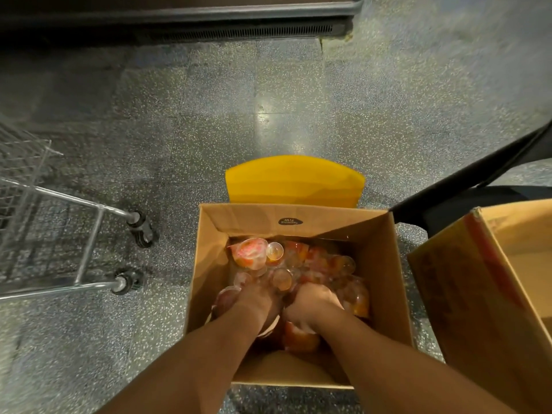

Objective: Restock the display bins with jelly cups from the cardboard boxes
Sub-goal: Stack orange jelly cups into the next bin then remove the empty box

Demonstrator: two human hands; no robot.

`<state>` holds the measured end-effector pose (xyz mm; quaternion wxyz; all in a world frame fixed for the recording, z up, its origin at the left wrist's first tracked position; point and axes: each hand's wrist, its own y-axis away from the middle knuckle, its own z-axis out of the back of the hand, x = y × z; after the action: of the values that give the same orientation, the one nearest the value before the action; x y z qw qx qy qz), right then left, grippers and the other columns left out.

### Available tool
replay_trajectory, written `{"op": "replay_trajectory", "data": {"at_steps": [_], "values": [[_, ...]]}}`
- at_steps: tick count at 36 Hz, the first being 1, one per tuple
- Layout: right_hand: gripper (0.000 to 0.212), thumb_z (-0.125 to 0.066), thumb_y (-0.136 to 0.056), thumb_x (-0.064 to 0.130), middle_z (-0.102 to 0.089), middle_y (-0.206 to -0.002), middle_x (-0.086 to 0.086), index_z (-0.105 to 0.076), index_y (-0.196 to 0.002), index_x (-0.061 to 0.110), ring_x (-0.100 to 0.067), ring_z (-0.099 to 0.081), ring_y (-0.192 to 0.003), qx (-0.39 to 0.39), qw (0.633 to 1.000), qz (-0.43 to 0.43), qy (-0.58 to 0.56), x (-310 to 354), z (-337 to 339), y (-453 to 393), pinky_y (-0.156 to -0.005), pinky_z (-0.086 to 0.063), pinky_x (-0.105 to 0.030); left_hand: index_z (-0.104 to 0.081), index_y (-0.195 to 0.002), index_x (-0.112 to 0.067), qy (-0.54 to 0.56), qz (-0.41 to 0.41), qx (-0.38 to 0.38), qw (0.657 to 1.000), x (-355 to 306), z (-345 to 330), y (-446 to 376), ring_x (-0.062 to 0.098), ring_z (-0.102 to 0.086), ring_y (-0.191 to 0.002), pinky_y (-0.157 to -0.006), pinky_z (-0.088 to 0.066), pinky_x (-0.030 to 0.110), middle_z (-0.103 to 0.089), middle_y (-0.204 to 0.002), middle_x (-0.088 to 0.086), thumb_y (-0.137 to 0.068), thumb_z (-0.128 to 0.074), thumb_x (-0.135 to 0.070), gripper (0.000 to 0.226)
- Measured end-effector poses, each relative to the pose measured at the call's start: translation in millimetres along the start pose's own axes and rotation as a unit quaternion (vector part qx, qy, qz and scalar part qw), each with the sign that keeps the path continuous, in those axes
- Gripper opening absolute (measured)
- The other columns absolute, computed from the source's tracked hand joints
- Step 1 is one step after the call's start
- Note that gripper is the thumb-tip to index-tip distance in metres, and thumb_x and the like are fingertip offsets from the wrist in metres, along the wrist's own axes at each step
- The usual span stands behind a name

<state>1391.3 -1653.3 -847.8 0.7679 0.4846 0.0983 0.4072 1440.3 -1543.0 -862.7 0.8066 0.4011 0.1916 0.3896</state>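
Jelly cups [294,264] lie in the open box [385,282] — cart [59,222] left, second box [490,294] right.

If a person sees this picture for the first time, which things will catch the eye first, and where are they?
First come the left hand and the right hand, both plunged among the jelly cups in the open cardboard box at the centre bottom. Just beyond the box, a bright yellow panel stands out against the grey speckled floor. A wire shopping cart stands at the left, and a second cardboard box at the right edge.
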Motion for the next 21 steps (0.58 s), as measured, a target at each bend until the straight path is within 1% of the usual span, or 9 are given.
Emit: {"op": "replay_trajectory", "data": {"at_steps": [3, 5, 7, 10, 12, 13, 16, 19, 21], "values": [[0.013, -0.062, -0.085, 0.035, -0.063, -0.088, 0.001, -0.061, -0.076, 0.025, -0.018, -0.064, -0.088, -0.001, 1.000, -0.002, -0.024, -7, 3, 5, -0.078, -0.059, -0.031, -0.033, -0.155, -0.018, -0.038, 0.004, 0.025, 0.999, -9, 4, 1, 0.037, -0.021, -0.150, -0.117, -0.024, 0.053, -0.024, -0.163, 0.014, -0.101, -0.052, -0.022, 0.057], [0.015, -0.056, -0.087, 0.038, -0.064, -0.092, 0.000, -0.062, -0.081, 0.025, -0.019, -0.063, -0.089, -0.004, 1.000, 0.000, -0.029, -11, -1, 10, -0.081, -0.058, -0.033, -0.030, -0.155, -0.016, -0.026, 0.006, 0.032, 0.999, -13, 14, 9, 0.035, -0.019, -0.151, -0.117, -0.023, 0.052, -0.022, -0.163, 0.014, -0.103, -0.049, -0.023, 0.056], [0.026, -0.051, -0.087, 0.041, -0.067, -0.101, -0.004, -0.067, -0.094, 0.023, -0.020, -0.063, -0.091, -0.012, 0.999, -0.003, -0.041, -15, -5, 13, -0.084, -0.056, -0.035, -0.030, -0.155, -0.015, 0.071, 0.052, 0.023, 0.996, -17, 23, 22, 0.032, -0.023, -0.149, -0.117, -0.024, 0.046, -0.028, -0.160, 0.011, -0.107, -0.043, -0.022, 0.050], [0.040, -0.047, -0.092, 0.043, -0.065, -0.120, -0.009, -0.067, -0.116, 0.020, -0.025, -0.060, -0.104, 0.002, 1.000, 0.009, -0.008, -16, -6, 18, -0.088, -0.051, -0.036, -0.043, -0.148, -0.011, 0.086, 0.024, 0.049, 0.995, -7, 20, 27, 0.029, -0.042, -0.139, -0.110, -0.034, 0.036, -0.044, -0.152, 0.013, -0.107, -0.042, -0.020, 0.042], [0.047, -0.045, -0.097, 0.043, -0.057, -0.133, -0.011, -0.059, -0.132, 0.015, -0.031, -0.057, -0.118, 0.010, 0.999, 0.023, 0.026, -15, -9, 21, -0.097, -0.048, -0.041, -0.051, -0.141, -0.006, 0.098, 0.020, 0.077, 0.992, 2, 15, 21, 0.029, -0.051, -0.130, -0.095, -0.039, 0.030, -0.052, -0.146, 0.015, -0.108, -0.040, -0.020, 0.037], [0.051, -0.042, -0.100, 0.043, -0.050, -0.141, -0.013, -0.051, -0.140, 0.013, -0.034, -0.053, -0.124, 0.008, 1.000, 0.017, 0.022, -14, -11, 22, -0.102, -0.046, -0.043, -0.050, -0.141, -0.003, 0.115, 0.002, 0.099, 0.988, 5, 15, 22, 0.030, -0.050, -0.132, -0.093, -0.040, 0.028, -0.051, -0.146, 0.016, -0.109, -0.039, -0.019, 0.038], [0.058, -0.042, -0.103, 0.043, -0.024, -0.161, -0.013, -0.030, -0.153, 0.016, -0.038, -0.041, -0.139, -0.004, 0.999, 0.027, 0.028, -13, -17, 22, -0.111, -0.038, -0.048, -0.048, -0.143, -0.002, 0.166, -0.007, 0.079, 0.983, 13, 16, 12, 0.028, -0.049, -0.133, -0.104, -0.043, 0.031, -0.048, -0.149, 0.014, -0.106, -0.046, -0.021, 0.041], [0.057, -0.043, -0.103, 0.046, -0.042, -0.152, -0.014, -0.032, -0.150, 0.014, -0.037, -0.047, -0.134, -0.015, 0.999, 0.031, 0.028, -10, -16, 21, -0.109, -0.041, -0.045, -0.048, -0.138, -0.009, 0.224, 0.084, 0.077, 0.968, 17, 17, 7, 0.025, -0.049, -0.127, -0.104, -0.039, 0.031, -0.049, -0.141, 0.011, -0.105, -0.046, -0.030, 0.039], [0.060, -0.047, -0.102, 0.047, -0.053, -0.142, -0.014, -0.036, -0.147, 0.010, -0.034, -0.052, -0.130, -0.034, 0.999, 0.032, 0.022, -8, -10, 24, -0.105, -0.043, -0.041, -0.057, -0.132, -0.012, 0.250, 0.085, 0.075, 0.962, 20, 23, 14, 0.028, -0.056, -0.119, -0.097, -0.045, 0.034, -0.057, -0.133, 0.014, -0.101, -0.052, -0.037, 0.040]]}}
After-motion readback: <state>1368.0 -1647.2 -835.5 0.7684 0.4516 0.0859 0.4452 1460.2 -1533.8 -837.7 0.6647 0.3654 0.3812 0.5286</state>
